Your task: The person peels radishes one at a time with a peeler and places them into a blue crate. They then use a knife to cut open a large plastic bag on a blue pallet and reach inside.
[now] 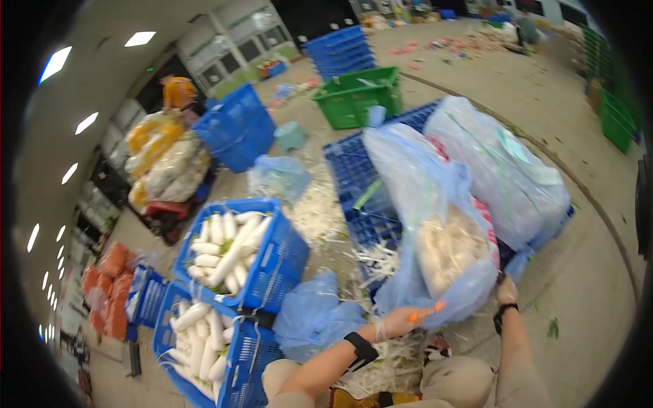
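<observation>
A translucent blue plastic bag (435, 183) lies open toward me on a blue pallet (354, 163), with pale cream-coloured pieces (454, 245) showing inside. At the near edge of its mouth, my left hand (396, 322) is closed on a slim orange object (427, 312), whose kind I cannot tell. My right hand (506, 291) is closed at the bag's right edge, beside a dark patch, with its fingertips partly hidden. Behind on the pallet rests a second full, pale plastic bag (500, 166).
Blue crates (289, 255) of white radishes stand at my left, beside a crumpled blue bag (316, 316). White peelings (316, 214) litter the floor. A green crate (357, 98) and stacked blue crates (340, 51) stand beyond. A person (179, 92) is near filled sacks (170, 163).
</observation>
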The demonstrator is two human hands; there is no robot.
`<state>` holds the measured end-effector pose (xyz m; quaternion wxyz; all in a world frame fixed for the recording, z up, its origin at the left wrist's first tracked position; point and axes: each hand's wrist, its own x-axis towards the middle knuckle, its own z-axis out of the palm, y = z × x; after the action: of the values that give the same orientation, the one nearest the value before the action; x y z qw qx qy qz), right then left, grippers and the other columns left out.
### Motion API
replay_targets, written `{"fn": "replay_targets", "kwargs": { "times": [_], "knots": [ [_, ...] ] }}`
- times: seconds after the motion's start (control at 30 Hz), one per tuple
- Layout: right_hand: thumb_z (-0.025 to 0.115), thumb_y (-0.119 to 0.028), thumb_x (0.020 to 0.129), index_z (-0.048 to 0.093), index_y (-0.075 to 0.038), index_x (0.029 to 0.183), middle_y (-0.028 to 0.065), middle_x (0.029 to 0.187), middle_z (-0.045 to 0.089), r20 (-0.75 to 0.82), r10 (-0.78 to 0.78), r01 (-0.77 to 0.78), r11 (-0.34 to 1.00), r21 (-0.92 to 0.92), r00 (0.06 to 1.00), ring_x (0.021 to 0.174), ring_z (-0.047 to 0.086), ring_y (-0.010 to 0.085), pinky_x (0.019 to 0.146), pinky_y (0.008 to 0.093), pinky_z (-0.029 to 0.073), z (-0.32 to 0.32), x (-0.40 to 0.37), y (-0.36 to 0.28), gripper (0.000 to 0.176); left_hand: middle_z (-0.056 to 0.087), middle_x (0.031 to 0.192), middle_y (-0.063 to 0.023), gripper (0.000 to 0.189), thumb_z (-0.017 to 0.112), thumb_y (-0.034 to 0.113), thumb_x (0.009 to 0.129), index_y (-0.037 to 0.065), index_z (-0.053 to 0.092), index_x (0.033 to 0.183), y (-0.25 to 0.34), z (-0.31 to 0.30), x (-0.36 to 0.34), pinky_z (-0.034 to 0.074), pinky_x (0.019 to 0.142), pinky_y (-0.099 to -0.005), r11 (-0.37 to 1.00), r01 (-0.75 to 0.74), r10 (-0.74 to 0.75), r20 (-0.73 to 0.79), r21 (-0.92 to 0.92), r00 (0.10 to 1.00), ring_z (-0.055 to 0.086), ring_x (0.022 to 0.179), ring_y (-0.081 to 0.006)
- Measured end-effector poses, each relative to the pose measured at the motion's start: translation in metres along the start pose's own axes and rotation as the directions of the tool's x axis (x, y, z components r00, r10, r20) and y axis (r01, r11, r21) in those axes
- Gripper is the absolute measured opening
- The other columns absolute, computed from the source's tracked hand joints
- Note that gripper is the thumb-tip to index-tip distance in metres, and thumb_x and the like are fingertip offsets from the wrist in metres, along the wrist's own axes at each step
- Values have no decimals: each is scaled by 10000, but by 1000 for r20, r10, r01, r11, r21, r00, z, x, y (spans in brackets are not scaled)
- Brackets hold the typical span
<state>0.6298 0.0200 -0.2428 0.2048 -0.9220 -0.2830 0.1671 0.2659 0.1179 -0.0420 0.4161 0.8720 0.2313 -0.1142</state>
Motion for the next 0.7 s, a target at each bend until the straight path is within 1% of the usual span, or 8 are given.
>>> {"fn": "replay_targets", "kwargs": {
  "times": [0.07,0.2,0.27,0.4,0.47,0.6,0.67,0.7],
  "knots": [
    [292,-240,949,468,-82,1165,228,1034,618,15,53,-51,994,-98,998,979,582,408,836,477,443,1,0,-8,320,623,1035,-94,389,475,344,942,63,564,1196,-26,-12,6,430,864,-291,848,-115,-165,-464,-518,870,576,966,-187],
    [550,-237,838,501,-71,1111,226,961,630,7,20,-19,997,-72,1000,946,591,411,780,469,464,-62,-48,-26,323,597,937,-23,399,560,332,906,25,589,1158,-22,-99,-9,453,696,-224,626,-372,-537,-725,-685,431,557,736,-88],
    [616,-238,800,543,-49,1031,237,924,631,2,13,-13,998,53,1000,940,600,397,771,432,464,-89,-65,-8,308,582,882,1,392,605,326,877,18,609,1119,-31,-129,0,447,624,-226,806,-241,-470,-831,-541,296,529,646,-87],
    [613,-223,793,549,-36,1046,114,690,593,136,125,-170,899,404,983,551,579,203,476,313,430,-132,-98,48,321,606,887,-46,306,717,230,784,-11,569,902,-21,-149,51,439,733,-269,862,-290,-322,-891,-415,320,501,759,-105],
    [599,-194,781,540,-24,1057,34,644,530,189,160,-241,786,569,969,474,486,108,396,258,355,-174,-125,55,330,582,953,-144,520,739,280,744,-65,543,1080,-1,-150,77,449,806,-327,925,-264,-144,-895,-274,423,559,854,-239],
    [604,-176,760,525,-3,1087,27,666,541,183,108,-203,728,655,977,502,495,102,428,241,372,-255,-152,15,379,460,1198,-237,761,735,329,687,-60,437,1269,7,-135,140,415,908,-395,982,56,-183,-866,-178,465,504,1082,-335],
    [607,-174,755,527,-23,1117,23,685,548,180,-46,-85,750,656,982,531,508,92,461,222,388,-283,-152,-11,400,619,896,-131,715,714,409,668,-32,525,1197,-11,-131,174,472,741,-360,986,162,13,-984,42,176,602,751,-312],
    [607,-174,755,527,-23,1117,23,685,548,170,-33,-86,760,644,985,531,508,92,461,222,388,-295,-152,-28,400,619,896,-131,715,714,409,668,-32,525,1197,-5,-139,175,472,741,-360,989,143,5,-984,32,181,602,751,-312]
  ]
}}
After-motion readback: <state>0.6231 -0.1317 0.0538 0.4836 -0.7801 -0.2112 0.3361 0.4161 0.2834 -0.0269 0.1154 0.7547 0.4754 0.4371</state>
